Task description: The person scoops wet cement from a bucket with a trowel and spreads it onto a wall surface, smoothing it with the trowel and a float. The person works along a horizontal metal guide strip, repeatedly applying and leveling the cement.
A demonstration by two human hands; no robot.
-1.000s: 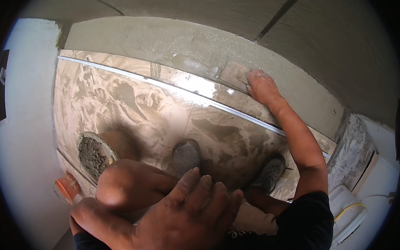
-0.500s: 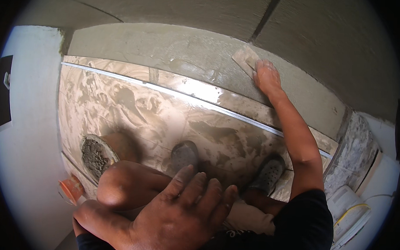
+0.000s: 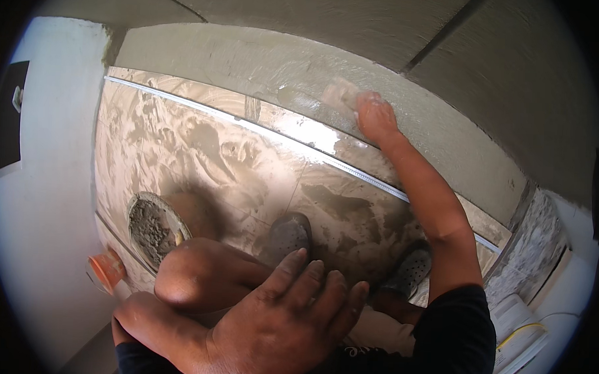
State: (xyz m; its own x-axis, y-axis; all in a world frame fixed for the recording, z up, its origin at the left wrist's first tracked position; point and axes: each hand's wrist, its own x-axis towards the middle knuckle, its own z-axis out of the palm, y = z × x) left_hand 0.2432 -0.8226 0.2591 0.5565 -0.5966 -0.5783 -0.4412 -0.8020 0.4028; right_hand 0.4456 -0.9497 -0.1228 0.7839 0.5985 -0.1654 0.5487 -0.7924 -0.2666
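Note:
My right hand (image 3: 378,117) grips a pale, flat plastering float (image 3: 338,94), slightly blurred by motion. The float lies against a band of wet grey mortar (image 3: 459,156), near a shiny smeared patch. That arm stretches forward over the long metal straightedge (image 3: 262,130) on the smeared tiles. Close to the camera, my left hand (image 3: 285,322) is held in front of my body with its fingers extended and nothing in it. Left of my knee is a bucket of grey mortar (image 3: 154,229), its pale handle or tool end showing at the rim.
A small orange bucket (image 3: 107,267) sits by the left wall (image 3: 57,132). My grey clogs (image 3: 290,237) rest on the mortar-smeared tiled floor (image 3: 256,185). At the lower right stands a white container (image 3: 520,326) with a yellow handle. A dark grey wall (image 3: 318,23) rises beyond the mortar band.
My right hand has slid the float leftward along the mortar band. The whole view has shifted a little; my left hand keeps its outstretched pose.

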